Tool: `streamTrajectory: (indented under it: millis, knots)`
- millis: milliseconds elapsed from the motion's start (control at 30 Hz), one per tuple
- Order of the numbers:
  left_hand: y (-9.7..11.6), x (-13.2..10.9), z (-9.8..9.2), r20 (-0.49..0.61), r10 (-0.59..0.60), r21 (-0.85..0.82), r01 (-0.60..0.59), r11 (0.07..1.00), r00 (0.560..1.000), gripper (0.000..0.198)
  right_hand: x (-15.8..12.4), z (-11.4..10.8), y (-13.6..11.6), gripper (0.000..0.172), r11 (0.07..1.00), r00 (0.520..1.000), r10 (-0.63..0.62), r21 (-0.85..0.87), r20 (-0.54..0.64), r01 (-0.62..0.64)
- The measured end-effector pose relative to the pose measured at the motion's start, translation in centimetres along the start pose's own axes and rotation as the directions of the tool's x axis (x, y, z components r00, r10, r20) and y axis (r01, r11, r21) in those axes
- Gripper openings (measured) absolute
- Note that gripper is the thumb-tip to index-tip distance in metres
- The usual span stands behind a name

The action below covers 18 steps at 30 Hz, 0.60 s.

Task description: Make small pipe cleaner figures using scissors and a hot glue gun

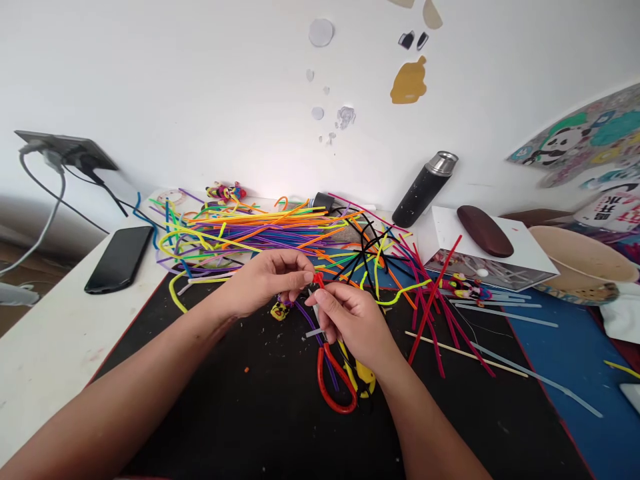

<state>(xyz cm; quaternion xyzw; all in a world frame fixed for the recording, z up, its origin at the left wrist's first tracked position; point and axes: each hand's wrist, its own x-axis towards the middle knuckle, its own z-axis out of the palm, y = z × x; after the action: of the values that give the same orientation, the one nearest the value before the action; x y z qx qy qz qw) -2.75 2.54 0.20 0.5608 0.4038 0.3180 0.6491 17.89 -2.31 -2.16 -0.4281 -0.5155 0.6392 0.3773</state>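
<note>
A small red fuzzy piece (319, 278) sits mid-frame, just right of the left hand (287, 277), whose fingers pinch it at their very tips. The right hand (350, 315) comes in close from below right, fingers curled, though I can't tell what they grip. The piece looks bright and bunched, too short to show a long axis.

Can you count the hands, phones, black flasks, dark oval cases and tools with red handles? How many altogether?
Hands: 2 (left hand, right hand)
Phone: 1
Black flask: 1
Dark oval case: 1
Red-handled tool: 1
Total: 6
</note>
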Motion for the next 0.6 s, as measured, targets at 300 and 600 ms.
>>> streamTrajectory:
  millis: [300,600]
  knots:
    - [-0.28,0.42,-0.33,-0.040,-0.013,-0.128,0.008,0.992,0.999,0.030,-0.02,-0.02,-0.29,0.039,0.999,0.999,0.033,0.039,0.006,-0.033]
    - [0.44,-0.19,-0.92,0.146,-0.073,-0.014,0.076,0.997,0.987,0.028,-0.06,0.18,-0.17,0.038,0.997,0.997,0.056,-0.050,0.062,-0.053]
